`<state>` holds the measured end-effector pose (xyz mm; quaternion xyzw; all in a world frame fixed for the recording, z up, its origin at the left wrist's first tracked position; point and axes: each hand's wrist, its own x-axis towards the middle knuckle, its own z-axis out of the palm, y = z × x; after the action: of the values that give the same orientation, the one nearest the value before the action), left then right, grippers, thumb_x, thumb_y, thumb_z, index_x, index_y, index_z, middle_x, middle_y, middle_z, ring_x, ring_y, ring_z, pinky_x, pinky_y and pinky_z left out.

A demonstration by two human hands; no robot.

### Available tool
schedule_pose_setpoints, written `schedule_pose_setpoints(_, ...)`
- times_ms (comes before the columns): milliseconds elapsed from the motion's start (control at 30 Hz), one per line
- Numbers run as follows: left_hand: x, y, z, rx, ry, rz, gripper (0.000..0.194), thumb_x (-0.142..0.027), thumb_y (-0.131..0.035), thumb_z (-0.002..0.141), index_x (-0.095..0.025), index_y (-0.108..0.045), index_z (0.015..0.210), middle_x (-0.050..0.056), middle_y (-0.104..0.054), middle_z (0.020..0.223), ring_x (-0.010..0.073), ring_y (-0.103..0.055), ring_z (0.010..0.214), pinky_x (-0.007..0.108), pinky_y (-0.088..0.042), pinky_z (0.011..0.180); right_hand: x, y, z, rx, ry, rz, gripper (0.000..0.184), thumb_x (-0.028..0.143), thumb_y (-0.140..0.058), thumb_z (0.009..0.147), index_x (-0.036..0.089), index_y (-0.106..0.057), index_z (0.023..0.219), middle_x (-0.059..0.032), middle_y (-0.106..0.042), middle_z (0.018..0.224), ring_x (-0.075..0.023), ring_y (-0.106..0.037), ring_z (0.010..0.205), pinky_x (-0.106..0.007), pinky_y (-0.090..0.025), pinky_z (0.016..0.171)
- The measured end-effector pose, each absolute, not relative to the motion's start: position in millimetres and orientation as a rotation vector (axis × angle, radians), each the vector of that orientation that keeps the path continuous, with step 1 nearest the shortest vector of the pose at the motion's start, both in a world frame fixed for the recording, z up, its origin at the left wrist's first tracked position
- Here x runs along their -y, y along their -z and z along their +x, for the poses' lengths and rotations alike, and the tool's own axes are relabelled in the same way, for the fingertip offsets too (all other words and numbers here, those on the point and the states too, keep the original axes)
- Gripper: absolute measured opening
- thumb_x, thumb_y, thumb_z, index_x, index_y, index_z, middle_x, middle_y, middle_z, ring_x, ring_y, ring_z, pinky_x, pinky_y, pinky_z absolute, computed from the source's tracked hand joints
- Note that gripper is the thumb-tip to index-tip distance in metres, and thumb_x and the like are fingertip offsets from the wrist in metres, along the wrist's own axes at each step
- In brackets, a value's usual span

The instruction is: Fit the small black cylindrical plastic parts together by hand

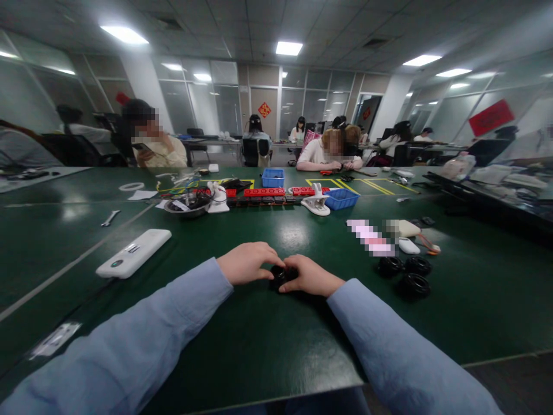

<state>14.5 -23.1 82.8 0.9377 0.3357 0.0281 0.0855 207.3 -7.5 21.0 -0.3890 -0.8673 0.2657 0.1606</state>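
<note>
My left hand [245,263] and my right hand [307,275] meet on the green table [259,340], both with fingers curled around a small black round part [281,275] held between them. Most of that part is hidden by my fingers. Three similar black rings [406,273] lie on the table to the right of my right hand. Both my arms wear light blue sleeves.
A white flat device [133,252] lies to the left, a wrench [110,218] beyond it. Farther back are a metal bowl [188,204], red strips [263,192], blue bins [341,199] and white clips [316,203]. Several people sit at the far side and at other tables.
</note>
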Motion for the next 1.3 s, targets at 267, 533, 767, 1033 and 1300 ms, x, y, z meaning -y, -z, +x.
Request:
schedule_pose_setpoints(267,21.2,-80.1,15.8,-0.896,-0.098,2.826,0.030,-0.022,-0.066,0.077,-0.022,-0.063,0.106,0.001,-0.065,0.111,0.0173,-0.055,0.103,0.026,-0.040,0.088,7.1,-20.3,207.9,2.414,-0.960,-1.104,0.033,0.027,-0.076,0.061,0.017,-0.062,0.089,0.0012,-0.059,0.076,-0.0135,-0.053,0.069,-0.024,-0.035,0.060)
schedule_pose_setpoints(533,23.1,-79.3,17.8,-1.031,-0.085,2.802,0.030,-0.026,-0.066,0.077,-0.023,-0.063,0.106,0.002,-0.066,0.100,0.0171,-0.058,0.094,0.026,-0.042,0.081,7.8,-20.5,207.4,2.398,-0.983,-1.098,0.033,0.027,-0.076,0.061,0.017,-0.063,0.090,0.0014,-0.059,0.075,-0.0138,-0.053,0.070,-0.024,-0.037,0.060)
schedule_pose_setpoints(767,22.9,-77.4,18.7,-0.992,-0.087,2.834,0.032,-0.029,-0.065,0.077,-0.023,-0.062,0.109,0.003,-0.064,0.100,0.0186,-0.058,0.095,0.027,-0.042,0.080,6.6,-17.8,207.9,2.382,-1.016,-1.067,0.034,0.027,-0.076,0.061,0.017,-0.063,0.091,-0.0003,-0.062,0.080,-0.0150,-0.055,0.073,-0.026,-0.039,0.063)
schedule_pose_setpoints(1033,31.1,-78.9,23.8,-1.183,-0.094,2.834,0.028,-0.037,-0.063,0.078,-0.024,-0.065,0.103,0.002,-0.065,0.093,0.0187,-0.058,0.090,0.027,-0.043,0.072,6.3,-19.5,206.7,2.409,-0.969,-1.097,0.030,0.029,-0.076,0.060,0.015,-0.060,0.082,0.0029,-0.055,0.071,-0.0123,-0.050,0.065,-0.024,-0.034,0.057)
schedule_pose_setpoints(1300,48.5,-79.7,39.2,-1.518,-0.019,2.863,0.032,-0.046,-0.059,0.079,-0.017,-0.066,0.088,0.007,-0.066,0.085,0.0240,-0.060,0.085,0.029,-0.043,0.065,6.4,-19.2,205.8,2.398,-0.978,-1.108,0.028,0.028,-0.076,0.060,0.016,-0.056,0.074,0.0046,-0.051,0.067,-0.0106,-0.046,0.062,-0.023,-0.031,0.055)
